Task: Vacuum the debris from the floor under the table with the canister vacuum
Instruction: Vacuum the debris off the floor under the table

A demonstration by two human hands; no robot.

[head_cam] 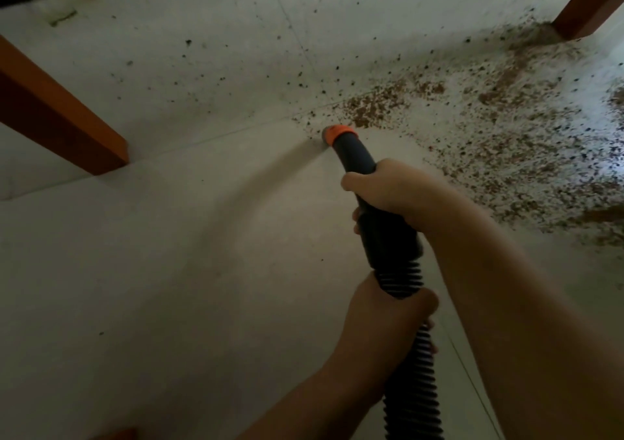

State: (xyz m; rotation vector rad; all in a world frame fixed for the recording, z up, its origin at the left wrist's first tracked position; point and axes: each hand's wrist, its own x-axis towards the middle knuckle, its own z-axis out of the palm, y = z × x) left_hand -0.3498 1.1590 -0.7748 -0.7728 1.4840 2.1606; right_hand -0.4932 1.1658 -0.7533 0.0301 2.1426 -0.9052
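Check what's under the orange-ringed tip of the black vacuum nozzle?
The orange-ringed nozzle tip sits at the near edge of the brown crumb debris on the pale tiled floor. What lies directly beneath its mouth is hidden.

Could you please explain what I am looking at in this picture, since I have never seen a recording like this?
The single picture comes from a camera on a person's head, looking down at their own bare hands; there is no robot. The right hand grips the dark vacuum handle, and the left hand holds the ribbed hose behind it. The nozzle, ringed in orange, sits at the pale tiled floor. Brown crumb-like debris is spread to the right, thickest near one wooden table leg; another table leg stands left.
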